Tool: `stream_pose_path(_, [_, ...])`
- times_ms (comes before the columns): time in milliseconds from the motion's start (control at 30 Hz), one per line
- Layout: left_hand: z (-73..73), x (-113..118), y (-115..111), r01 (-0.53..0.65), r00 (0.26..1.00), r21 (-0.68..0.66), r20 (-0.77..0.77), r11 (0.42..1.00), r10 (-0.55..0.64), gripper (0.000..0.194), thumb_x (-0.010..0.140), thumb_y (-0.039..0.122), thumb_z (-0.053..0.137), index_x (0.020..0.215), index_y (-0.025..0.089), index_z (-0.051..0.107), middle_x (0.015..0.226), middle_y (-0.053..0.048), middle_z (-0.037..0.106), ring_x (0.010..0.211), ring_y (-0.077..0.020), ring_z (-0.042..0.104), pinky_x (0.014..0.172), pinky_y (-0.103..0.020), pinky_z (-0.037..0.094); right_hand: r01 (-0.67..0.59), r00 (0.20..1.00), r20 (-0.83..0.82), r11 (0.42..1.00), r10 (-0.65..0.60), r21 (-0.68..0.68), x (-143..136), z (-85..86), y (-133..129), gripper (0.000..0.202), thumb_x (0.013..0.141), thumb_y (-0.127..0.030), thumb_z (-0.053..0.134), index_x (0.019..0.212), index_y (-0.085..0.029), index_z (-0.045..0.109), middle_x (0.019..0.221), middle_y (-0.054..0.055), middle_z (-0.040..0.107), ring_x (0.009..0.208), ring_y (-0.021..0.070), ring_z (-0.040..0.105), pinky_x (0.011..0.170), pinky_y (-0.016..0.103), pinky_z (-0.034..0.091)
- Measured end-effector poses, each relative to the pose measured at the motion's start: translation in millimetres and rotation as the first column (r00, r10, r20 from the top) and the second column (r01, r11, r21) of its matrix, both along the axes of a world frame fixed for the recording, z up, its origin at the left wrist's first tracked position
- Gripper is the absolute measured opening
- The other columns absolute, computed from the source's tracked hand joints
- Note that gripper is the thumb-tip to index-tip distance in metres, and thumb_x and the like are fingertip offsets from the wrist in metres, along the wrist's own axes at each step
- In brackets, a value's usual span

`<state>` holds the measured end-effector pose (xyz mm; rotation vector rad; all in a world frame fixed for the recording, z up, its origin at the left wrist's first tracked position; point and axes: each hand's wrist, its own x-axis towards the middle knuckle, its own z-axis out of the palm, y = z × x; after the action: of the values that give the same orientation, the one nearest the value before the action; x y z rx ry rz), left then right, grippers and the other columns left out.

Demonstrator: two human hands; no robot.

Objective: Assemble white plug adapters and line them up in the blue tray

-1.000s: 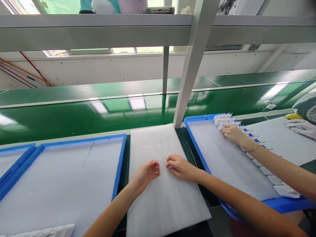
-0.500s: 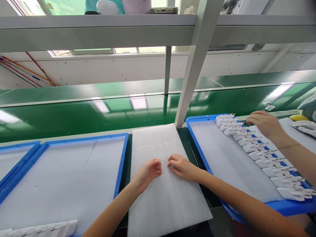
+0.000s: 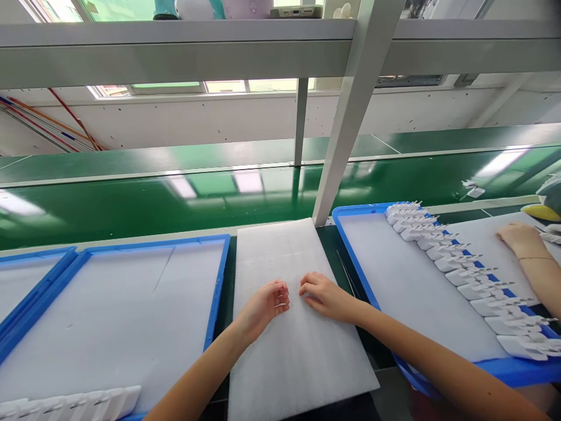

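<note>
My left hand (image 3: 268, 303) rests over a white foam sheet (image 3: 280, 362) on the bench, its fingers loosely curled and the palm turned inward. Nothing shows in it. Across a small gap, my right hand (image 3: 323, 295) lies palm down on the same sheet with relaxed, bent fingers, and no object is visible under them. The sheet lies lengthwise between a left blue tray (image 3: 219, 280) and a right blue tray (image 3: 350, 257). Thin metal tweezers (image 3: 346, 273) seem to lie in the dark strip right of the sheet.
White plastic parts (image 3: 460, 275) line the right tray; more white parts (image 3: 74, 404) sit bottom left. A co-worker's hand (image 3: 521, 237) is at far right. White pieces (image 3: 473, 189) lie on the green belt (image 3: 131, 210). A slanted metal post (image 3: 350, 111) rises ahead.
The co-worker's hand has moved right and down, from above the row of white parts to the sheet beyond. More white shows on the belt there. My hands stay still.
</note>
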<state>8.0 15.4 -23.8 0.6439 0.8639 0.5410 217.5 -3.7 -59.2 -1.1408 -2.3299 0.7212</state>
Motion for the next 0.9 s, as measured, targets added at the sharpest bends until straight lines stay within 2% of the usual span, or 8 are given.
stream_pose_path(600, [-6.3, -1.1, 0.7, 0.004, 1.000, 0.003, 0.030, 1.000, -0.004, 0.015, 0.083, 0.029, 0.054, 0.076, 0.016, 0.056, 0.078, -0.001, 0.047, 0.075, -0.0119, 0.046, 0.077, -0.028, 0.039, 0.006, 1.000, 0.018, 1.000, -0.005, -0.003, 0.8, 2.5, -1.0, 0.019, 0.083, -0.006, 0.049, 0.094, -0.019, 0.057, 0.098, 0.005, 0.056, 0.092, 0.0189, 0.052, 0.083, 0.035, 0.045])
stream_pose_path(900, [-8.9, -2.8, -0.4, 0.007, 1.000, -0.015, 0.031, 1.000, -0.007, 0.018, 0.083, 0.032, 0.053, 0.077, 0.016, 0.057, 0.077, -0.003, 0.050, 0.077, -0.0137, 0.048, 0.080, -0.031, 0.038, 0.001, 1.000, 0.017, 1.000, -0.001, -0.017, 1.1, -2.8, -1.4, 0.020, 0.084, -0.005, 0.047, 0.094, -0.019, 0.056, 0.099, 0.006, 0.055, 0.091, 0.0189, 0.052, 0.082, 0.036, 0.044])
